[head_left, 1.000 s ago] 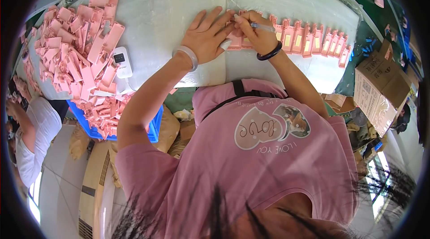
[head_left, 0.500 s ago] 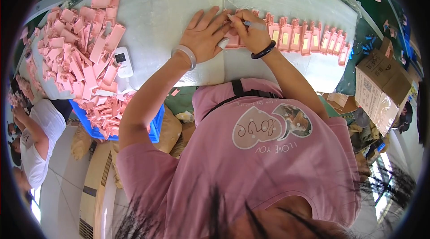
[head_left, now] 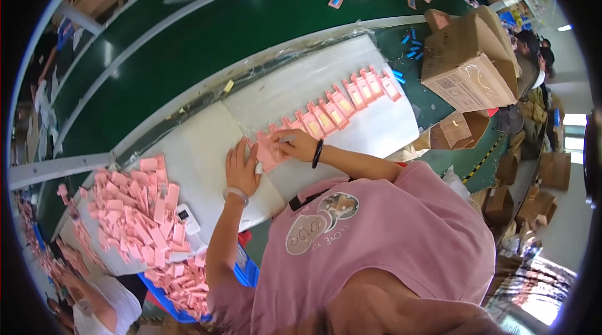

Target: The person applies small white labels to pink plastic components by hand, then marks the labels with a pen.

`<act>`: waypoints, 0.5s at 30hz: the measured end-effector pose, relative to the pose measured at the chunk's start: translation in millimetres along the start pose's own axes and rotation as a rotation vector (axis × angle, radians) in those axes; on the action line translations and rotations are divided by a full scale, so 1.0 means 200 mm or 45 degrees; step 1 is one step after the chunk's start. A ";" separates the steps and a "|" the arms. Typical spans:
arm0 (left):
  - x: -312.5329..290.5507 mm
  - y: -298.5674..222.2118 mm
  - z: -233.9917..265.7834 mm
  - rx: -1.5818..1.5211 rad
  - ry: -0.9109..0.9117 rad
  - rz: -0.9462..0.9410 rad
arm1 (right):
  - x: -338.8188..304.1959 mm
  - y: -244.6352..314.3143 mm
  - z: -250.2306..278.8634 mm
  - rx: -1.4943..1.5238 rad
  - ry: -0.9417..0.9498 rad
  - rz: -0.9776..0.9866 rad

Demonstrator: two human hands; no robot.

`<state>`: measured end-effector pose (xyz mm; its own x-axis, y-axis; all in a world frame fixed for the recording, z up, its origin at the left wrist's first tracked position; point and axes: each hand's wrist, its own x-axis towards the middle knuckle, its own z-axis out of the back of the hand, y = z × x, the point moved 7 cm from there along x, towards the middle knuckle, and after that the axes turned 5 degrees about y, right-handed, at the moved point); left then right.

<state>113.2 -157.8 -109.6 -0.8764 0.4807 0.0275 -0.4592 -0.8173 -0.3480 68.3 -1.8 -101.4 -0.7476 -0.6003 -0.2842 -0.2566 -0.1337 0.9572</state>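
Note:
My left hand (head_left: 243, 170) lies on the white work surface (head_left: 204, 175) with its fingers stretched out, wearing a pale bracelet. Its thumb side is beside a pink plastic housing (head_left: 269, 154), which lies flat. Over that housing, my right hand (head_left: 297, 145) has its fingers curled together in a pinch. A small greyish thing shows at these fingers, too small to name. From there a row of pink housings (head_left: 343, 104) runs toward the far right, several with pale yellow rectangles in them.
A large heap of pink plastic parts (head_left: 141, 209) lies at the left, beside a small white device (head_left: 187, 218). Below it, a blue crate (head_left: 248, 270) holds more parts. Cardboard box (head_left: 467, 62) stands right, near small blue pieces (head_left: 412, 46). Another person (head_left: 106, 303) works at lower left.
The view has turned and shifted, showing more of the green area beyond the work surface. My left fingers have moved off the housing to its left side; my right hand stays over it, pinched.

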 end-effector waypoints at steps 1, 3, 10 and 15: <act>0.01 0.00 0.00 0.006 0.014 0.011 | -0.02 0.04 0.04 -0.409 -0.030 0.137; 0.03 -0.02 0.03 0.022 0.039 0.057 | -0.08 0.10 0.09 -0.731 -0.209 0.648; -0.02 0.00 0.02 -0.027 -0.171 0.034 | -0.18 0.27 0.36 -0.656 -0.122 0.156; -0.03 -0.01 0.05 -0.147 -0.200 0.136 | -0.35 0.68 0.70 -0.863 -0.522 0.692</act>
<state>118.9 -162.1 -100.0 -0.9353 0.3305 0.1268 -0.3505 -0.8150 -0.4614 -0.9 132.8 41.0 -0.8490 -0.4095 0.3340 0.5010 -0.4229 0.7551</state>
